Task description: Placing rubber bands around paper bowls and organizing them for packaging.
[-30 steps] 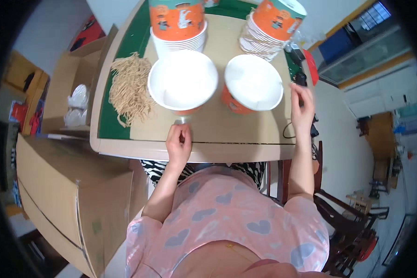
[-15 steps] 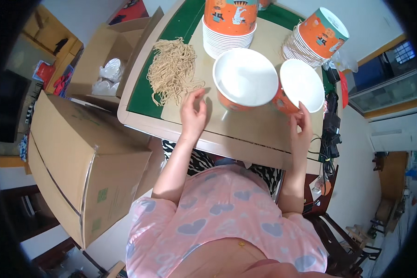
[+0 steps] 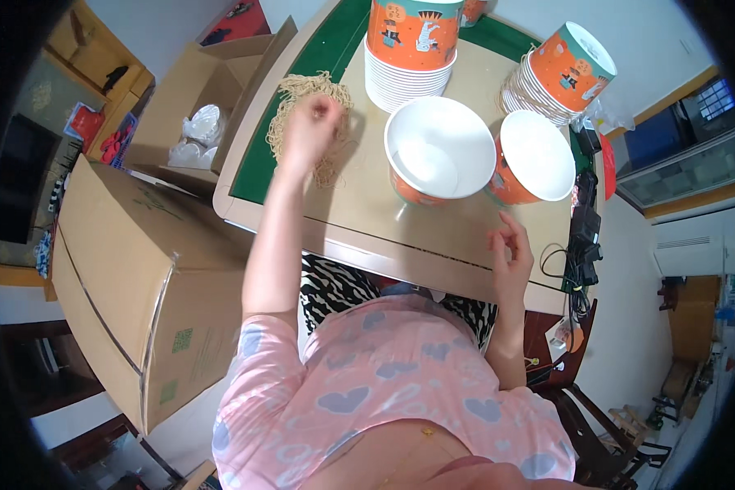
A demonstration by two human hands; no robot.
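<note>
My left hand is over a tangled pile of beige string loops at the table's left. Its fingers are drawn together, and whether a strand is between them is hidden. My right hand hangs near the front edge, fingers loosely bent and apart, holding nothing. Beyond it, an orange paper tub with a white inside leans toward me. To its left a larger tub of the same kind stands with its mouth up. Neither hand touches the tubs.
Behind stands a tall stack of nested orange tubs. Another stack, wrapped with string, lies tilted at the back right. Black cables and adapters line the right edge. Large cardboard boxes stand left of the table.
My left hand has moved up and left onto the string pile. My right hand has come away from the right tub toward the table's front edge.
</note>
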